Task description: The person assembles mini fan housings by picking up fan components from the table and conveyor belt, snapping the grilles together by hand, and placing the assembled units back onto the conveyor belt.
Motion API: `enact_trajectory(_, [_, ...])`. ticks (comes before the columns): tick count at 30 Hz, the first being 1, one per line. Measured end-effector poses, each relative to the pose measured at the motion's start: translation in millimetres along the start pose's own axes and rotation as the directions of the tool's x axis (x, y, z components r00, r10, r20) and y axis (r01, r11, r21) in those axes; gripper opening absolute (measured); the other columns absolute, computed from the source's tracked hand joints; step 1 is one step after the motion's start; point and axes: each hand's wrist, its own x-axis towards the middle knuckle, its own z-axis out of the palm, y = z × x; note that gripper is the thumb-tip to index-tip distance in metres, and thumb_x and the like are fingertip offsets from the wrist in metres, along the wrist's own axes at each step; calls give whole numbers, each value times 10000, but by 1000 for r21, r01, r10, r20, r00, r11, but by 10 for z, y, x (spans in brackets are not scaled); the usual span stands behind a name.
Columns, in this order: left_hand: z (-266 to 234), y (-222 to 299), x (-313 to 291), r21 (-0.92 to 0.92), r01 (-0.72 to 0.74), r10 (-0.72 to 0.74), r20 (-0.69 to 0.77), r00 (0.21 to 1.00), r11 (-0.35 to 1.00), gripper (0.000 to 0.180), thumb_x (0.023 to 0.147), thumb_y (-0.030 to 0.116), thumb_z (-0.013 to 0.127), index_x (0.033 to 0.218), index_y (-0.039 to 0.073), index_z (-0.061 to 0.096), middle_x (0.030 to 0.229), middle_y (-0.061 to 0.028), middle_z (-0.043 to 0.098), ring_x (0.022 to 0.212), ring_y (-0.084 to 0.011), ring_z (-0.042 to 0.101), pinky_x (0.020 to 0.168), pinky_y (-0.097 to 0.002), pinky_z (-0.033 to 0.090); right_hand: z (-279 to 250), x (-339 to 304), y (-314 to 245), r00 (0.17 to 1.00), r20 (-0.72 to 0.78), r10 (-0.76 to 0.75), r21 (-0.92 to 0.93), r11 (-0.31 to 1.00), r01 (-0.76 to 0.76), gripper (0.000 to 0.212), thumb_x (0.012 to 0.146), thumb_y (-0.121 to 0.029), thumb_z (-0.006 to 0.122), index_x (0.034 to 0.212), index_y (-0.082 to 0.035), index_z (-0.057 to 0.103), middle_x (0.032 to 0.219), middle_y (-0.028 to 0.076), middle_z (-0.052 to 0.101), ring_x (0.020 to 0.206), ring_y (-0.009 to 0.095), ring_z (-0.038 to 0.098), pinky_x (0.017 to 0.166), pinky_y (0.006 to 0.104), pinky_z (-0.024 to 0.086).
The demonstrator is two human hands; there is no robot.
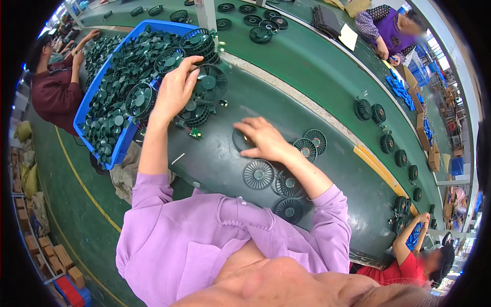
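Note:
My left hand [176,89] is beside the pile of dark green fan parts at the blue bin's edge. Its thumb and fingers close on the rim of a round fan housing [211,84], slightly blurred. Under that hand are more fan housings [194,113] with a small green circuit board [195,133] on wires. My right hand [263,139] is low over the bench, its fingers spread above a round fan grille [239,140] partly hidden beneath them. Near its wrist lie more grilles [258,174], [305,149], some overlapping.
A blue bin [118,153] full of small dark green discs stands at the left. Beyond the bench [332,179], a green conveyor [317,77] carries several fan units. A white post [207,15] rises at the bench's far side. Other people work at left, far right and near right.

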Motion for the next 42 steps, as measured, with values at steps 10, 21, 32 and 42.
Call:
enact_trajectory(10, [1335, 426, -375, -943, 234, -374, 134, 918, 237, 360, 1025, 366, 379, 1104, 49, 531, 1033, -46, 579, 927, -114, 548, 833, -274, 458, -337, 146, -57, 733, -678, 41, -33, 996, -87, 861, 607, -279, 836, 1341, -59, 443, 1319, 173, 437, 1181, 382, 436, 985, 450, 411])
enact_trajectory(21, [1509, 634, -398, -772, 465, -247, 597, 763, -433, 400, 1004, 392, 407, 1213, 79, 543, 1151, -95, 611, 1044, -226, 606, 922, -394, 498, -188, -10, 181, 819, -570, 60, -24, 996, -89, 923, 635, -339, 813, 1399, -88, 359, 1448, 217, 300, 1309, 416, 328, 1061, 488, 331])
enact_trajectory(32, [1781, 921, -334, -754, -67, -176, -238, 955, 653, 411, 1004, 180, 363, 1367, -12, 335, 1329, -146, 429, 1249, -235, 411, 1069, -366, 298, -9, 193, 300, 729, -611, 307, 647, 725, 236, 602, 958, -381, 474, 1408, -50, 247, 1345, 170, 409, 1218, 269, 446, 1031, 363, 348])
enact_trajectory(42, [2587, 650, 640, -429, -15, 39, 49, 998, 903, 416, 928, 281, 535, 1235, 5, 483, 1205, -218, 535, 1145, -367, 490, 971, -436, 383, -838, -698, 1557, 390, -852, 351, 124, 857, -500, 678, 780, -271, 731, 1321, 0, 425, 1294, 267, 470, 1186, 386, 486, 1003, 447, 396])
